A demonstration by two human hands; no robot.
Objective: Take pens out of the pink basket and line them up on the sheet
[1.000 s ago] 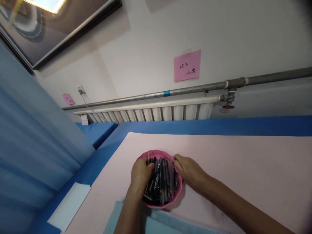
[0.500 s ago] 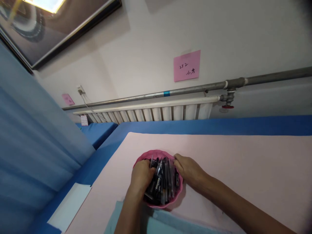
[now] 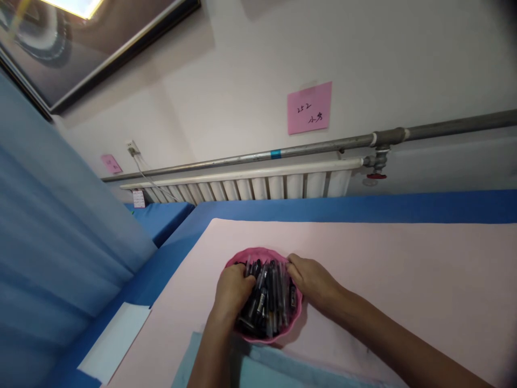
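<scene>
A blue-covered bench (image 3: 363, 209) carries a broad pale pink sheet (image 3: 396, 258), with light-blue fabric (image 3: 283, 372) at the near side. Just beyond the fabric, a round, scalloped pink basket (image 3: 260, 252) sits on the sheet. The right hand (image 3: 313, 277) is clamped on its upper right rim; the left hand (image 3: 233, 291) reaches in opposite, its grip impossible to tell, thumb over dark and clear pens (image 3: 272, 293).

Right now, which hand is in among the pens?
The left hand: it is inside the bowl, over the pens on the left side. The right hand, by contrast, holds the bowl at its upper right edge.
</scene>
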